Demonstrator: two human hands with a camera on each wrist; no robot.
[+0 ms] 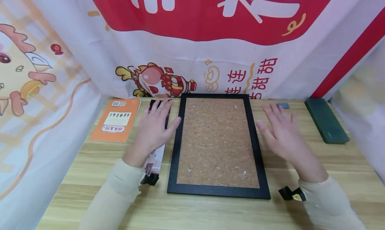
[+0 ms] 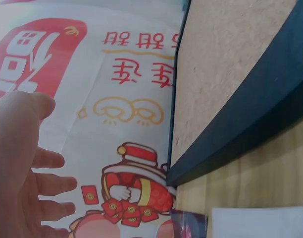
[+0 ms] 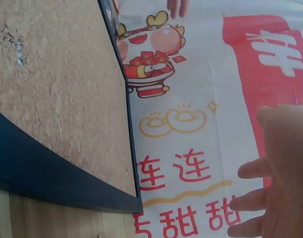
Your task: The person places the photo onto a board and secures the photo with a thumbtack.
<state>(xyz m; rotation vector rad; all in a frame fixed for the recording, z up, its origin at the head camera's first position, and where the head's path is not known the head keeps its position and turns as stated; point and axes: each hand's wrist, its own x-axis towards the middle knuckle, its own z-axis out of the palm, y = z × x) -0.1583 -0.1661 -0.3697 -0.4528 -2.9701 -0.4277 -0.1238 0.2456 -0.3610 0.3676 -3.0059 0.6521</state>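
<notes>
A cork board point(image 1: 218, 140) in a black frame lies on the wooden table. Small shiny clear bits sit near the corners of its cork. To the board's left, my left hand point(image 1: 154, 128) hovers with fingers spread, its thumb tip overlapping the frame's edge in the head view. Beneath that hand is a printed picture sheet point(image 1: 157, 158), partly covered by it. My right hand point(image 1: 284, 133) is on the other side of the board, fingers extended and holding nothing. Both wrist views show the hands, left point(image 2: 23, 158) and right point(image 3: 285, 158), with straight, separated fingers.
An orange booklet point(image 1: 114, 123) lies at the far left of the table. Past the right fingertips is a small blue block point(image 1: 283, 105). A dark green case point(image 1: 326, 121) lies at the right. Printed cloth point(image 1: 195, 49) hangs along the table's back edge.
</notes>
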